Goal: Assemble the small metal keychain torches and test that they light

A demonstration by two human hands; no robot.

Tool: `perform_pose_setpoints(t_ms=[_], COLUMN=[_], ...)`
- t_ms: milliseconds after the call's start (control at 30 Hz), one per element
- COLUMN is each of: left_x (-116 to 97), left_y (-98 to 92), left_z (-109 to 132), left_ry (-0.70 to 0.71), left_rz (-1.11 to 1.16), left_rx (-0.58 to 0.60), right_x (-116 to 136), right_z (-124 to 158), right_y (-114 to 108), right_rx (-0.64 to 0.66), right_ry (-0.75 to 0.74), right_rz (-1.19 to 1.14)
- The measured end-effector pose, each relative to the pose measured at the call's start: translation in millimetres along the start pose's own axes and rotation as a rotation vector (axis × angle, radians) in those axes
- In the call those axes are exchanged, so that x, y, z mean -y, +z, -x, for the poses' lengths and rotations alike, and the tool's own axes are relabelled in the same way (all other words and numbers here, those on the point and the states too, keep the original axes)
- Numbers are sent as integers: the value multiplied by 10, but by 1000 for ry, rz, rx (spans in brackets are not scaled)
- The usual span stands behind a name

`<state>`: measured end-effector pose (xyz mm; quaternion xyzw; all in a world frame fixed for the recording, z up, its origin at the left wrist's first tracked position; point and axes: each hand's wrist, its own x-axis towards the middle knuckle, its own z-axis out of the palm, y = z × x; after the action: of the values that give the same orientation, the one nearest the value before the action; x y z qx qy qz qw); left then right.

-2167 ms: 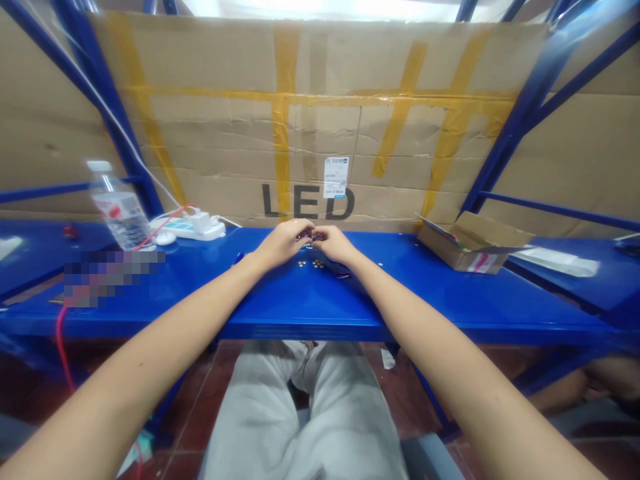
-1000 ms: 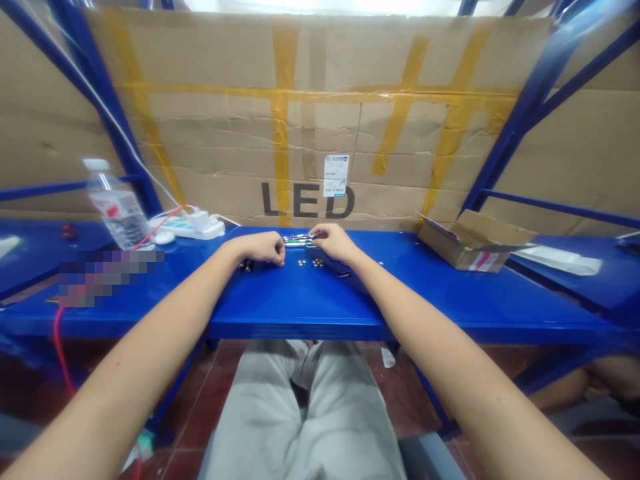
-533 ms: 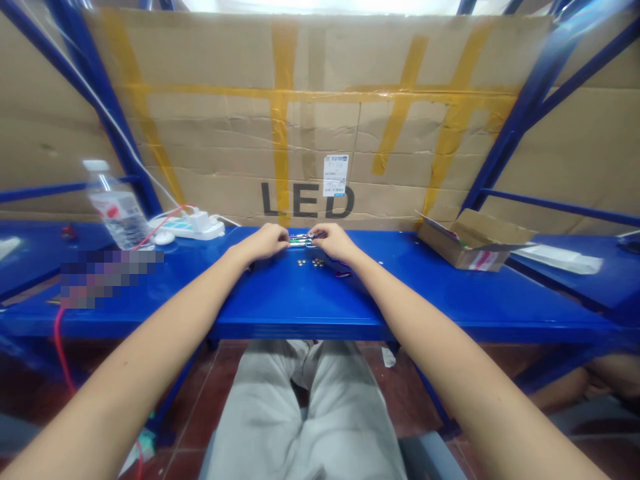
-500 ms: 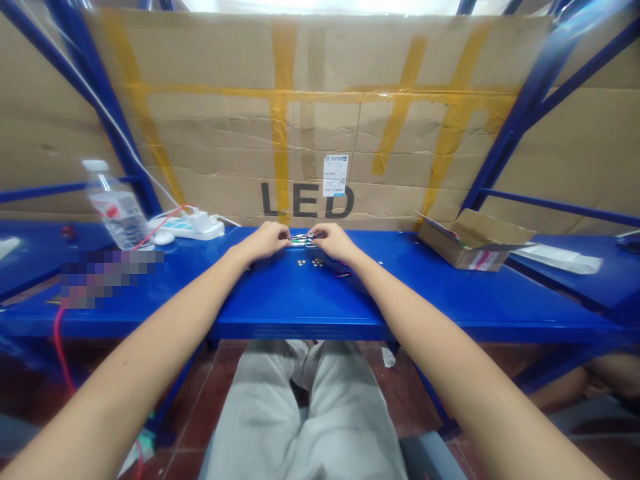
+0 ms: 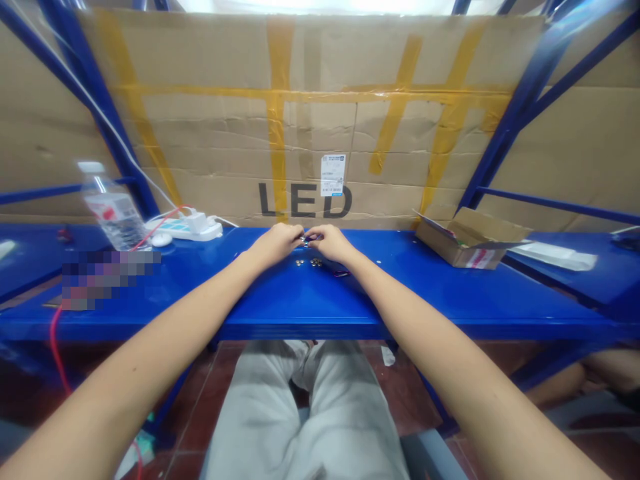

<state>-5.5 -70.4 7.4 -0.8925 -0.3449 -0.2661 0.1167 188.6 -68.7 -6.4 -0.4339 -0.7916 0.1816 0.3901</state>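
Observation:
My left hand (image 5: 281, 243) and my right hand (image 5: 330, 243) meet over the far part of the blue table, fingertips almost touching. Between them is a small silvery metal piece (image 5: 305, 241), pinched by closed fingers on both sides. The fingers cover most of it, so its full shape is hidden. Several small round shiny discs, like button cells (image 5: 316, 263), lie on the table just below the hands. A small dark purple thing (image 5: 341, 273) lies partly under my right wrist.
An open cardboard box (image 5: 467, 240) stands to the right, beside a white packet (image 5: 555, 257). On the left are a water bottle (image 5: 114, 210), a white power strip (image 5: 187, 228) and a red cable (image 5: 56, 340). A large cardboard sheet (image 5: 220, 147) rises behind the blue table (image 5: 300, 307).
My left hand has moved right, closer to my right hand. The slim silver-and-green object that showed between them is now mostly covered by the fingers.

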Motion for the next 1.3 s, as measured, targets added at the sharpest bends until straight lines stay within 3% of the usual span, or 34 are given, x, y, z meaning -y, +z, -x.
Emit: perform_pose_setpoints(t_ms=[200, 700, 1000, 1300], left_x=[3, -75, -41, -152], left_y=[8, -13, 21, -46], left_z=[14, 29, 23, 23], left_ry=[-25, -106, -158, -193], left_rz=[-41, -93, 300, 457], left_rx=[-34, 43, -93, -129], right_x=[-2, 78, 8, 85], right_z=[-3, 34, 12, 31], right_y=[-13, -34, -22, -31], right_rx=[-16, -14, -46, 69], right_ry=[9, 18, 55, 104], right_rz=[44, 61, -7, -418])
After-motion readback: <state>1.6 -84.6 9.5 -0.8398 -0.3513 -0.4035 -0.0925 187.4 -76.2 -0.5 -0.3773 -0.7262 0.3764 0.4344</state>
